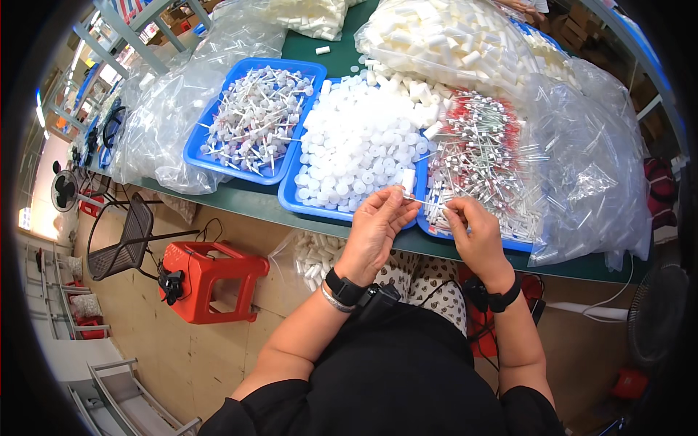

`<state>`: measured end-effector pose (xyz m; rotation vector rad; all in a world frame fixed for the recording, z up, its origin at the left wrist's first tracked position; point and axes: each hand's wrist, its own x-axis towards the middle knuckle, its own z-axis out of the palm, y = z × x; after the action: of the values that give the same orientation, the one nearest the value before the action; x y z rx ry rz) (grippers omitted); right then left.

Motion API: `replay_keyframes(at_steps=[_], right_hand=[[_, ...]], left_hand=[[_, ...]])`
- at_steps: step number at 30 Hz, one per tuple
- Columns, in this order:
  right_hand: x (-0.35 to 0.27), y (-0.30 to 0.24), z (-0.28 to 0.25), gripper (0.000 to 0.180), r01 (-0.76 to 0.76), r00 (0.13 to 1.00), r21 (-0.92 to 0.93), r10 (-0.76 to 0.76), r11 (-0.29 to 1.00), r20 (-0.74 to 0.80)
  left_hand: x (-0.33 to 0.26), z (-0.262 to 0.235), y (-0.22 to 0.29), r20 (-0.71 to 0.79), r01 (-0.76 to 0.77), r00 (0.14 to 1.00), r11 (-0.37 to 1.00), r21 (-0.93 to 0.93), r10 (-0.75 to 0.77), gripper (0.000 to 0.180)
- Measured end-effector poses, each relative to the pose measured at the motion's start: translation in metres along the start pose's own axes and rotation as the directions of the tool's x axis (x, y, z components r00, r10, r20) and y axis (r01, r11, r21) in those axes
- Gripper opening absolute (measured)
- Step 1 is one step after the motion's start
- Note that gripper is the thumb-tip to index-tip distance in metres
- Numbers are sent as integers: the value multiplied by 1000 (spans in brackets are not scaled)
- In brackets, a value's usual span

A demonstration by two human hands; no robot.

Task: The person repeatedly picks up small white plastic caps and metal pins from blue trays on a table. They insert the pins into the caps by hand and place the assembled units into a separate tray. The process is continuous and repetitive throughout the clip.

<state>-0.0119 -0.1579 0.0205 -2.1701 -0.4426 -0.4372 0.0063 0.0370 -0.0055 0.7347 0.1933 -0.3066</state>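
Note:
Over the front edge of the trays, my left hand (382,221) and my right hand (474,229) face each other, both pinching. A thin metal rod (429,203) with a whitish end spans the gap between their fingertips. Just beyond my left fingertips shows a white cylinder (408,180); whether they touch it I cannot tell. The blue middle tray (289,190) behind my left hand is heaped with translucent white discs (349,145). Beyond my right hand, another blue tray (518,245) holds many thin rods with white and red ends (476,145).
A left blue tray (190,154) holds pins with pale discs. Large bags of white cylinders (451,40) stand behind. Clear plastic bags (589,174) cover the green table's (251,206) right end. A red stool (207,283), a dark chair (134,236) and a fan (658,312) stand below.

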Motion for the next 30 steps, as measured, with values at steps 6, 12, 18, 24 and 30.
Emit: replay_keyframes(at_steps=[6,12,18,24,30], right_hand=[[3,-8,4,13,-258,963,260,226,931,147],[9,-16,1,28,-642,764,461,462,613,450],[12,-15,-6,29,-407,913,377,372,832,166],[11,8,-19,18,-175,984,-82,177,981,25],[16,7,-2,10,59,992,-419,-7,906,125]], left_hand=[[-7,11,-8,77,81,994,997,18,-82,29],[-12,16,-5,77,17,997,992,124,-26,27],[32,-20,69,-13,-334,943,941,-48,334,21],[38,-20,124,-13,-403,905,868,290,424,52],[29,-20,35,531,-509,777,-157,846,338,34]])
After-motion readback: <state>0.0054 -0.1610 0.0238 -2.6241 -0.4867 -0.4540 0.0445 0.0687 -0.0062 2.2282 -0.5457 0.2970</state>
